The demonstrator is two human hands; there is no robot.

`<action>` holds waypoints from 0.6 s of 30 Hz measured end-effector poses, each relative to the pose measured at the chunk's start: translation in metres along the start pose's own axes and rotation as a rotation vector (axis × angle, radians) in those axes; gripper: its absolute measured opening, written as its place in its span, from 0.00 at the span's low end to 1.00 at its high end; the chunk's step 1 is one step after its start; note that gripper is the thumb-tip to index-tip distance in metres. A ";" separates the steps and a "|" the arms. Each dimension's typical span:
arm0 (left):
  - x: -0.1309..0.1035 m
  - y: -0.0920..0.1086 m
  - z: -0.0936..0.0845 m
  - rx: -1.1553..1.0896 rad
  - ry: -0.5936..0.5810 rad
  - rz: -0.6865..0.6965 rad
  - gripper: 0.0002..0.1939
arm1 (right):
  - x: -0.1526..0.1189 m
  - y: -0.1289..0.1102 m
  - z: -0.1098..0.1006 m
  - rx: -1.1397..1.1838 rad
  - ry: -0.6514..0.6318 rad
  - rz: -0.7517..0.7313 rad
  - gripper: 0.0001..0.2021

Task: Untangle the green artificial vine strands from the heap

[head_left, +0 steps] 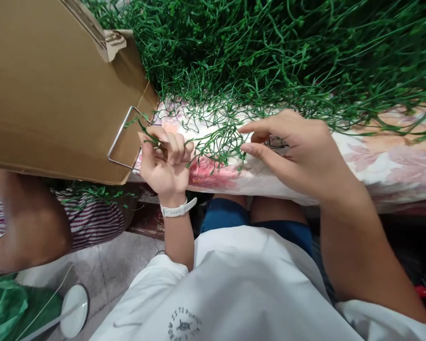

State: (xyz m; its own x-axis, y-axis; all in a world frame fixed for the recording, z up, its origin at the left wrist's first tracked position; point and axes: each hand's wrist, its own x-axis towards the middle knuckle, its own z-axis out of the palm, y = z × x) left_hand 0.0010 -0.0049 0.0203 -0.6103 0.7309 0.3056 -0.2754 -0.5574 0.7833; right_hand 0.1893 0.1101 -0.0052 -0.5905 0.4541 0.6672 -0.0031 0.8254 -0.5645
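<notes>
My left hand, palm up with a white watch at the wrist, has its fingers curled around thin green artificial stems. Their branching tips spread to the right over a floral cloth. My right hand is beside those tips, thumb and index finger apart, with nothing visible held between them. Behind both hands lies a large heap of green artificial stems. A bent metal wire frame stands just left of my left hand, against the cardboard.
A big cardboard box fills the upper left. Below it are another person's arm and striped clothing. A green plastic bag and a round white base are on the floor at lower left.
</notes>
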 end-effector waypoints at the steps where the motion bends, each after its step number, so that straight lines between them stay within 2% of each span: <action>1: 0.000 -0.002 -0.001 0.049 0.001 0.001 0.35 | -0.001 0.001 0.000 0.002 -0.004 0.007 0.07; 3: 0.000 -0.007 -0.002 0.189 0.027 0.018 0.41 | -0.001 0.004 -0.001 -0.013 -0.005 0.017 0.07; 5: 0.001 -0.009 -0.006 0.402 0.065 0.072 0.42 | -0.001 0.005 -0.002 -0.053 -0.016 0.038 0.08; 7: 0.004 -0.009 -0.011 0.665 0.043 0.177 0.33 | -0.001 0.004 -0.004 -0.121 -0.048 0.091 0.08; 9: 0.008 -0.008 -0.018 0.879 -0.077 0.289 0.16 | -0.001 0.001 -0.004 -0.177 -0.079 0.132 0.08; 10: 0.009 -0.008 -0.020 0.941 -0.136 0.309 0.13 | 0.000 -0.001 -0.004 -0.192 -0.079 0.142 0.09; 12: 0.011 -0.008 -0.024 0.981 -0.174 0.254 0.17 | 0.001 -0.006 -0.003 -0.200 -0.062 0.153 0.09; 15: 0.008 -0.013 -0.026 0.969 -0.163 0.080 0.14 | 0.000 -0.009 -0.002 -0.188 -0.032 0.189 0.10; 18: 0.006 -0.019 -0.029 1.036 -0.220 0.073 0.09 | -0.009 -0.003 -0.001 -0.103 0.006 0.179 0.09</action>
State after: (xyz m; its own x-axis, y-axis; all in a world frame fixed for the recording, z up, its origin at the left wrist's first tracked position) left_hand -0.0185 -0.0010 -0.0084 -0.4234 0.8224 0.3801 0.5872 -0.0704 0.8064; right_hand 0.1952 0.1043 -0.0092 -0.5693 0.5984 0.5638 0.1845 0.7613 -0.6217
